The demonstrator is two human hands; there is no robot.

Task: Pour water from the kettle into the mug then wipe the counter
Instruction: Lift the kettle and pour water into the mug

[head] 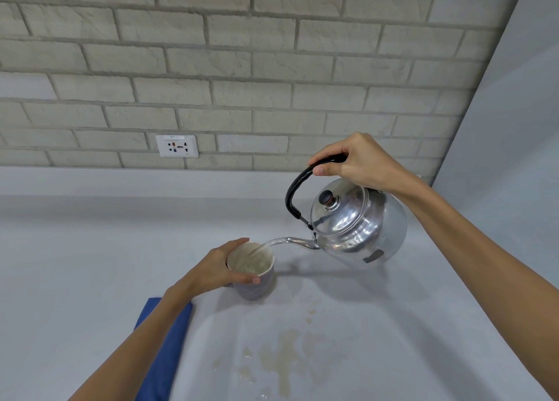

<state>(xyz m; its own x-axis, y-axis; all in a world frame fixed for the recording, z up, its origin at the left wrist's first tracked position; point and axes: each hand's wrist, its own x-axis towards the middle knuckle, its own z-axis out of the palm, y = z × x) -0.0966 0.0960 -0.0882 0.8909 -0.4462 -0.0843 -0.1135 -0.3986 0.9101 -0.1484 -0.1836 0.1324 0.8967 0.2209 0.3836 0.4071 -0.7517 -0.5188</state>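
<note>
Currently pouring: steel kettle (357, 222) held in the air over the grey counter (90, 264), tilted left, spout (298, 241) lowered toward the mug (252, 272). Thin clear stream of water (260, 249) arcing from spout tip into the mug, landing near the far inner wall. Mug standing on the counter, left of and below the kettle, apart from the spout. Right hand (360, 164) closed over the kettle's black handle (298, 188) from above. Left hand (225, 269) wrapped around the mug's rim and side, thumb near the lip.

Likely risks: stream close to the rim, so a little more tilt or a small drift could send water over the edge or onto the left fingers (251, 279); scalding if hot. Lid (338, 207) steeply angled, possibly loose. Overfilling possible if tilt held too long.

Pale brownish spill (284, 361) spread on the counter nearer the viewer, not yet wiped. Blue cloth (165, 349) lying beside it, partly covered by the left forearm and cut off at the bottom edge.

Fill level hard to judge. Mug handle hidden behind the hand. Water temperature unknowable. White wall socket (177, 146) on the brick wall (272, 67) behind.
</note>
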